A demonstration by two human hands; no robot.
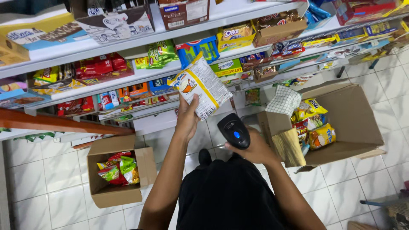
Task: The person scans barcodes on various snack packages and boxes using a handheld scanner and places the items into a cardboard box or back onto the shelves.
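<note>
My left arm extends forward and up, left hand raised, fingers closed in a grip, thumb up. My right hand sits lower, forearm bent inward, fingers wrapped shut.

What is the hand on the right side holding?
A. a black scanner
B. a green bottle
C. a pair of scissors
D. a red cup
A: the right hand grips a black handheld scanner with a small blue light, pointed up toward the white and yellow snack packet that the left hand holds up.
</note>
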